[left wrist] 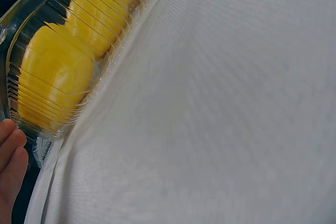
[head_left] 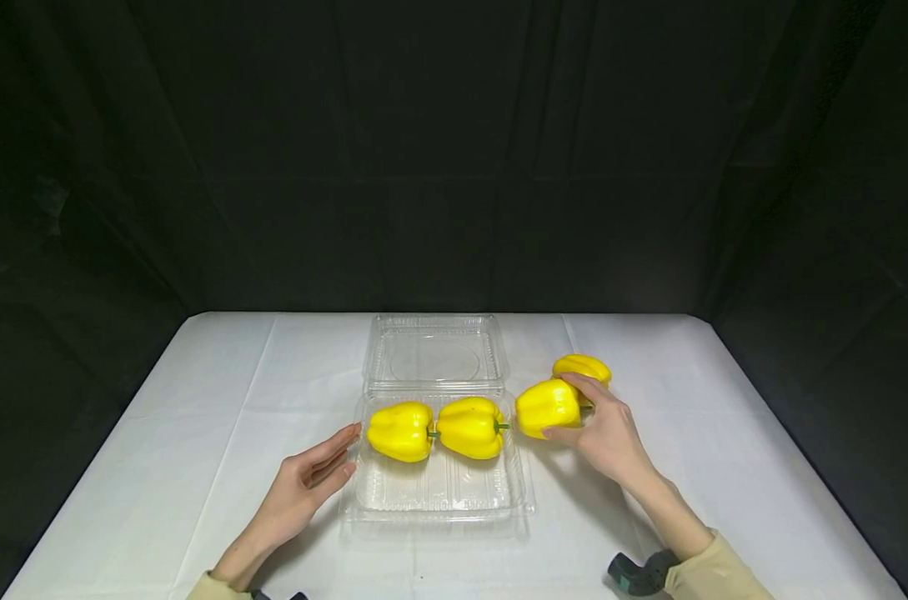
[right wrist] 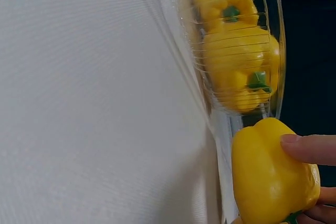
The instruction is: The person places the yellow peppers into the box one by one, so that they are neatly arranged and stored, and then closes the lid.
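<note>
A clear plastic clamshell container (head_left: 446, 493) lies with its lid folded back. In its base two yellow bell peppers (head_left: 399, 431) (right wrist: 227, 4) sit side by side on their sides, green stems pointing right. At the base's left edge is my left hand (head_left: 303, 483), fingertips (left wrist: 13, 140) at the rim and thumb apart; contact is hard to tell. Just right of the container my right hand (head_left: 604, 429) grips another yellow bell pepper (head_left: 545, 408) between thumb and fingers. In the right wrist view this held pepper (right wrist: 270, 171) appears beside the container's end wall.
One more yellow bell pepper (head_left: 583, 367) lies behind the right hand, partly hidden. The clear lid (head_left: 434, 354) lies flat toward the back. A white cloth (head_left: 754, 467) covers the table, and dark curtains (head_left: 454, 167) stand behind and at both sides.
</note>
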`<state>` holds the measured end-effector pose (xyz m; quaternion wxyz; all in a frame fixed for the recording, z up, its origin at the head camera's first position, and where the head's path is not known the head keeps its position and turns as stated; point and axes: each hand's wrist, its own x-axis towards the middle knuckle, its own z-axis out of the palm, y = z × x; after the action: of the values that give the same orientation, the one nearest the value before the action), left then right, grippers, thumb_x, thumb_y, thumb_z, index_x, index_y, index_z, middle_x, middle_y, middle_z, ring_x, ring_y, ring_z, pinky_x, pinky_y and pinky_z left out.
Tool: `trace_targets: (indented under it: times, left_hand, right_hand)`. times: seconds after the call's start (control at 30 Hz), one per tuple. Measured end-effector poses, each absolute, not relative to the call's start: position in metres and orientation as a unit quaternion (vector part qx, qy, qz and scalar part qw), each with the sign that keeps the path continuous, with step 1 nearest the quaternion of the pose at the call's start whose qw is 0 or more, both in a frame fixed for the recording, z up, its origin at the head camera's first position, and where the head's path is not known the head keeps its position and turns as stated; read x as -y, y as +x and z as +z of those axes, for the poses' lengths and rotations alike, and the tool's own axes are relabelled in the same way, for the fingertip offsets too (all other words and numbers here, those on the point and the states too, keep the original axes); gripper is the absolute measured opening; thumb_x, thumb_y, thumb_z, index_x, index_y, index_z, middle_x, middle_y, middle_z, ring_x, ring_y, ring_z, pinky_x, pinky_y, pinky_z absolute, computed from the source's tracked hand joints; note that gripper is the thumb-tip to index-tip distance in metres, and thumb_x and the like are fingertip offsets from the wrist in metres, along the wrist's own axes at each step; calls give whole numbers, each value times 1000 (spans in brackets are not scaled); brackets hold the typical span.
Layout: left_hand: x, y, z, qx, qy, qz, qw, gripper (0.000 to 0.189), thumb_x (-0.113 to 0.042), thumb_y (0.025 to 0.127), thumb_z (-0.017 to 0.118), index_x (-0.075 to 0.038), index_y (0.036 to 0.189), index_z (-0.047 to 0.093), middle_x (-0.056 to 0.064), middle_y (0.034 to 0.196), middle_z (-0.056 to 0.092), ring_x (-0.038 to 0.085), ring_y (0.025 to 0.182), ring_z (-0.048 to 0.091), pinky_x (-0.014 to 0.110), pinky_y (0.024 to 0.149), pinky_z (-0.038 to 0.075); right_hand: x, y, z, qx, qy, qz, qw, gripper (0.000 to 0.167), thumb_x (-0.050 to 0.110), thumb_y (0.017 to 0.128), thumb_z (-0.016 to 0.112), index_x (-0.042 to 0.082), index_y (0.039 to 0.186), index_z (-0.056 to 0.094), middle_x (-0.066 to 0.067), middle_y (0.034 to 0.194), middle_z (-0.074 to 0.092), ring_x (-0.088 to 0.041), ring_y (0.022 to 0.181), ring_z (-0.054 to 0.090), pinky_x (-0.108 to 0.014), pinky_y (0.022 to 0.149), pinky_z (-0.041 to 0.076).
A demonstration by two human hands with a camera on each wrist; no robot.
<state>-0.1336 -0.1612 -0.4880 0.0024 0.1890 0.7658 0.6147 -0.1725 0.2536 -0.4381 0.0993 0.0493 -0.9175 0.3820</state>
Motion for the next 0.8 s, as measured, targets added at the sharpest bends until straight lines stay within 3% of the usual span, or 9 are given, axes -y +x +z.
trace_targets:
  times: [0.3,0.8]
  left_hand:
    - [161,-134,-488,-767,192,613,1,52,-13,97,67,1,144,50,16,148,51,35,135,48,18,107,45]
    - [161,-134,-488,-766,190,614,-2,52,-12,96,67,1,144,50,16,147,52,29,134,50,19,107,45]
  right_hand:
    - [-255,-172,-436,916,49,386,93,79,12,69,91,3,139,55,-20,141,57,-42,127,53,-58,104,46]
    - [-256,-169,-428,914,50,389,102,77,12,71,90,2,138,55,-22,138,58,-40,119,57,-56,98,50]
